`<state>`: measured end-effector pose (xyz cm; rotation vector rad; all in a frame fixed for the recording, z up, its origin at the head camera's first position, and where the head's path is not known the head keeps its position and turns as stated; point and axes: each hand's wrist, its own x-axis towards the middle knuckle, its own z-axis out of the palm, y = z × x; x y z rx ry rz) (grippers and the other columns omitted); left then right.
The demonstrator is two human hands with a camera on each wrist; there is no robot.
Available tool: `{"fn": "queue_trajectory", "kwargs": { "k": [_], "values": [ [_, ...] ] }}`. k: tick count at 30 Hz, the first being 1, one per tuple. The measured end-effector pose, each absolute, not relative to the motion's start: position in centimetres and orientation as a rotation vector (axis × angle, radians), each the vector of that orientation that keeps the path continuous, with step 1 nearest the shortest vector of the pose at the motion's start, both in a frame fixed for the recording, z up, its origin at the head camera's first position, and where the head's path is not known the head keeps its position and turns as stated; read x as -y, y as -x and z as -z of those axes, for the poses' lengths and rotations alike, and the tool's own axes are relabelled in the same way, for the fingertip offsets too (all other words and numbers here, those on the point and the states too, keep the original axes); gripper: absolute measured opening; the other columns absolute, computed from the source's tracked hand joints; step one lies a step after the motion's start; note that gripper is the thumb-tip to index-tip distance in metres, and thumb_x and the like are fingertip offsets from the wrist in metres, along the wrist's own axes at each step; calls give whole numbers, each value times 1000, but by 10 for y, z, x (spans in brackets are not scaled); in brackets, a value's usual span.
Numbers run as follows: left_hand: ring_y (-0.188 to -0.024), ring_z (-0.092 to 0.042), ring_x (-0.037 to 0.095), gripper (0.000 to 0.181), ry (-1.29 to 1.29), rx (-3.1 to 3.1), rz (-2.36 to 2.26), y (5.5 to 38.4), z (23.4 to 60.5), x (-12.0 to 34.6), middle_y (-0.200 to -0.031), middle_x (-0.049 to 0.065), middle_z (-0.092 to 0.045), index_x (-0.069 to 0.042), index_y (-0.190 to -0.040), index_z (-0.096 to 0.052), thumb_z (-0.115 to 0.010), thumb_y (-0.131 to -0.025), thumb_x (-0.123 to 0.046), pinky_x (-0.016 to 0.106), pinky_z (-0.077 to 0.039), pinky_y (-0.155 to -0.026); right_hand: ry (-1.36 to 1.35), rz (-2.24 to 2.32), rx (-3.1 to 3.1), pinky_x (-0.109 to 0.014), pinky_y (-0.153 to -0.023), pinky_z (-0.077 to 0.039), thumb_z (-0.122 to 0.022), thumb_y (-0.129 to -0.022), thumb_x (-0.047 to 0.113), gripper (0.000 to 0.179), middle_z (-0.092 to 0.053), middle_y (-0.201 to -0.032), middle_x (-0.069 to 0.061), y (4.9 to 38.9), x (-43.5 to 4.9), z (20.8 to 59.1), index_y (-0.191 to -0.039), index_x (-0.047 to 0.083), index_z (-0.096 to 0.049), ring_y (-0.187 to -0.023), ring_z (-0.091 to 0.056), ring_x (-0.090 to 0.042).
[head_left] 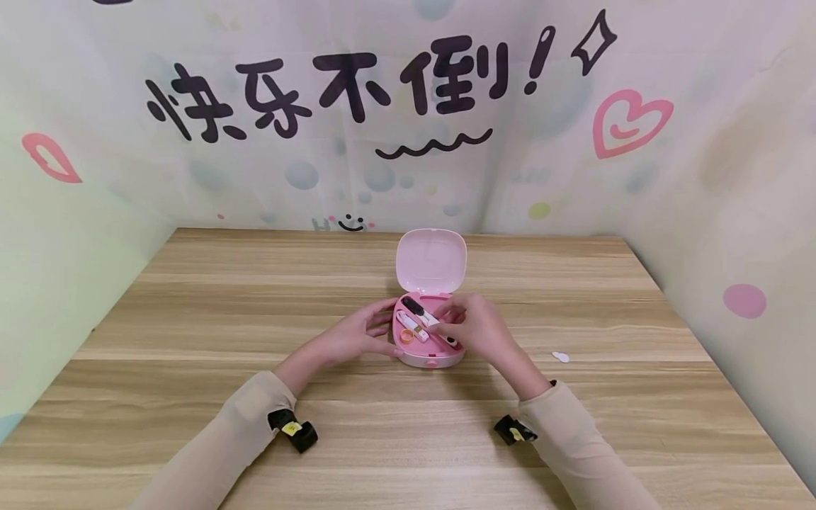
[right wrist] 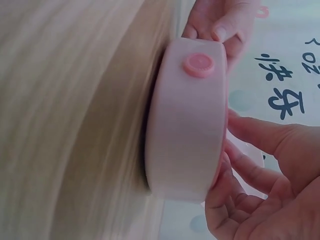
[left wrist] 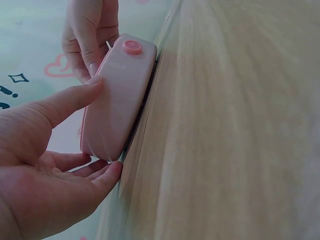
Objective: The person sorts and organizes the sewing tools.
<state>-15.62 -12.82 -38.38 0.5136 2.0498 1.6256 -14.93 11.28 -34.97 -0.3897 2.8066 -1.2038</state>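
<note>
A pink box (head_left: pixel 431 360) with rounded corners stands on the table, its lid (head_left: pixel 431 261) raised at the back. The left hand (head_left: pixel 357 331) holds the box's left side, thumb at the front edge; in the left wrist view its fingers (left wrist: pixel 107 177) curl by the lower side. Over the box's right half, the right hand (head_left: pixel 474 327) pinches a slim white stick with a black end (head_left: pixel 413 306), which lies slantwise over the compartments. Beside it in the box are a small white piece (head_left: pixel 413 326) and a yellow-orange ring (head_left: pixel 406 336). The right fingertips are partly hidden by the box in the right wrist view.
A small white scrap (head_left: pixel 560 357) lies on the wooden table (head_left: pixel 255 297) right of the box. A printed cloth (head_left: pixel 331 177) hangs behind and along the sides. Black straps (head_left: pixel 293 429) are worn at both wrists.
</note>
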Motion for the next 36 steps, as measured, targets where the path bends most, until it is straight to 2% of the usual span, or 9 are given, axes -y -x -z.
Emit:
{"fn": "queue_trajectory", "kwargs": {
  "k": [11, 16, 29, 36],
  "values": [
    [-146, -33, 38, 89, -519, -2048, -1621, 156, 383, 130, -160, 23, -31, -1, -156, -26, -78, -84, -1, 45, -34, -120, 471, 1283, -2754, -28, -69, -55, -82, -82, 9, 16, -71, -79, -6, 150, -126, 350, -93, 1, -76, -75, -62, -17],
    [-146, -33, 39, 89, -524, -2044, -1624, 156, 384, 129, -160, 23, -31, -1, -156, -26, -78, -84, -1, 45, -34, -120, 477, 1297, -2748, -28, -71, -56, -82, -82, 11, 16, -70, -80, -4, 147, -131, 350, -93, 2, -76, -77, -61, -17],
    [-146, -33, 37, 90, -511, -2052, -1618, 157, 386, 130, -160, 20, -31, -4, -157, -28, -79, -83, -2, 44, -34, -120, 472, 1346, -2710, -26, -70, -57, -80, -83, 7, 16, -73, -87, -5, 137, -150, 352, -98, 2, -76, -80, -62, -16],
    [-146, -34, 37, 89, -513, -2067, -1601, 158, 385, 130, -160, 20, -32, -4, -157, -27, -79, -84, -3, 43, -35, -119, 491, 1304, -2768, -23, -64, -56, -78, -84, 6, 17, -70, -82, -5, 128, -162, 351, -100, 1, -76, -73, -62, -17]
  ]
}}
